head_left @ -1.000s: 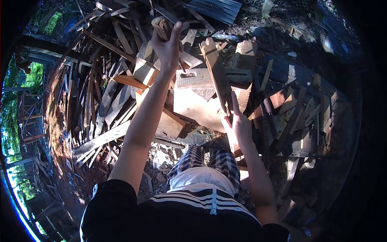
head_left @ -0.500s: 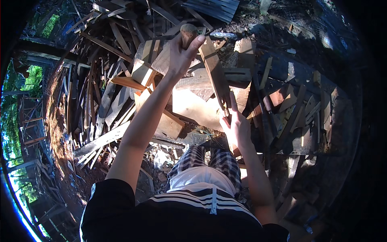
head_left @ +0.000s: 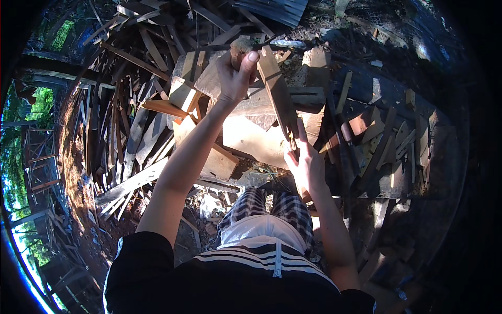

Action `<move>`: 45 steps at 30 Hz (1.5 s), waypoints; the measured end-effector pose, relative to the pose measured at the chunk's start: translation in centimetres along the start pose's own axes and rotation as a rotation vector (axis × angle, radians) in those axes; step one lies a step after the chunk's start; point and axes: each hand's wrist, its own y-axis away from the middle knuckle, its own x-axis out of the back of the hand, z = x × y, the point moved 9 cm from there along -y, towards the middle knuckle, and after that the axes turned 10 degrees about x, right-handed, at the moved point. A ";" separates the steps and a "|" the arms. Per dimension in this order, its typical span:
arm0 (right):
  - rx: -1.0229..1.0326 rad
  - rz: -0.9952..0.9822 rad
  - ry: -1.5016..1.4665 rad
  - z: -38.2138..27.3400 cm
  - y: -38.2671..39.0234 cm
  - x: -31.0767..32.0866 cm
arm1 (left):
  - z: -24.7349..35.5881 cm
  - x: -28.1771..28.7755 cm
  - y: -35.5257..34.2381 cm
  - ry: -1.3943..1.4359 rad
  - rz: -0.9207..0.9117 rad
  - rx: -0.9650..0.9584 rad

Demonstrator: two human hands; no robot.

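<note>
My left hand (head_left: 235, 78) is at the far middle, its fingers closed around a brown wooden piece with a rounded end (head_left: 241, 46); the rest of that piece is hidden by the hand. My thumb points away from me along its side. Just right of it a long wooden plank (head_left: 277, 86) slants toward me, its near part notched and splintered. My right hand (head_left: 307, 166) grips the plank there, thumb on the left side and a finger stretched along the right. Under the plank lies a broad, pale sunlit board (head_left: 251, 138).
Heaped wood scraps (head_left: 138, 118) fill the left side. More offcuts (head_left: 400, 138) lie on a dark surface to the right. A corrugated metal sheet (head_left: 274, 10) sits at the far edge. Close to my legs is a crumpled white plastic piece (head_left: 210, 205).
My left hand, with the rounded wooden piece, has shifted slightly left and nearer to me. The right hand and the plank stay almost where they were.
</note>
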 end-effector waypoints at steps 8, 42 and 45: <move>-0.188 -0.028 -0.391 -1.0 -1.6 2.9 | 0.3 -3.9 1.9 -0.493 -0.027 -0.228; -0.181 0.389 -0.563 0.5 1.7 11.9 | -3.3 -9.5 3.6 -0.836 -0.049 -0.345; -0.255 0.460 -0.615 1.0 2.5 10.9 | -3.1 -10.0 3.5 -0.816 -0.054 -0.324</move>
